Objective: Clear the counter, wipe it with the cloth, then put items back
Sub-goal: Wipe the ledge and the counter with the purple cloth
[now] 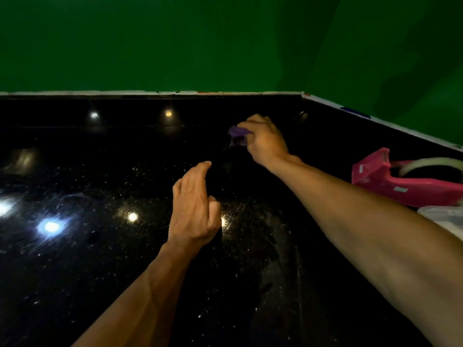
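A glossy black speckled counter (105, 259) fills the view, with lamp reflections on it. My right hand (265, 140) reaches far toward the back right corner and is closed on a small crumpled purple cloth (238, 135), held at the counter surface. My left hand (194, 211) hovers over the middle of the counter, holding nothing, with fingers loosely curled and partly apart. Faint streaks show on the counter near my left hand.
A pink plastic object (390, 181) with a pale curved handle lies at the right edge. A clear plastic container (443, 216) sits just in front of it. A green wall (175, 41) bounds the counter at the back and right.
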`<action>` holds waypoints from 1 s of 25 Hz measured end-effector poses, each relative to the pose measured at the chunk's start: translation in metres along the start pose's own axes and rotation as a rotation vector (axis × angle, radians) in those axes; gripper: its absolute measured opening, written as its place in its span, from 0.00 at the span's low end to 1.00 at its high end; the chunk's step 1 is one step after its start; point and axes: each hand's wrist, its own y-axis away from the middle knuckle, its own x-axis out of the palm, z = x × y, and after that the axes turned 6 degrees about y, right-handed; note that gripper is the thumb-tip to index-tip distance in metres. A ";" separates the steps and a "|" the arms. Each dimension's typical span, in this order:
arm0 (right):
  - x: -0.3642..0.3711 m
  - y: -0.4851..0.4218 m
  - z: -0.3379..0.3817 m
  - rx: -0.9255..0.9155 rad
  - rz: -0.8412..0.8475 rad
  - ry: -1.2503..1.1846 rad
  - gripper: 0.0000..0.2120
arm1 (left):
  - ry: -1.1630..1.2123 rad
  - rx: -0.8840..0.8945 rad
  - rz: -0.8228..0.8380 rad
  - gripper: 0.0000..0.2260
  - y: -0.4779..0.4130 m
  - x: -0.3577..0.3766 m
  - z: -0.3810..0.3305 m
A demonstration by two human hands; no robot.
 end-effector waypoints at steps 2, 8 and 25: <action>0.017 -0.001 0.017 -0.111 0.018 0.071 0.16 | -0.001 0.005 -0.019 0.32 -0.001 0.000 0.000; -0.020 0.106 0.032 -0.442 0.276 -0.036 0.21 | 0.068 0.017 -0.053 0.30 0.000 -0.005 0.002; -0.034 0.106 -0.011 -0.061 0.198 0.165 0.23 | -0.081 0.268 0.197 0.22 -0.005 0.000 0.006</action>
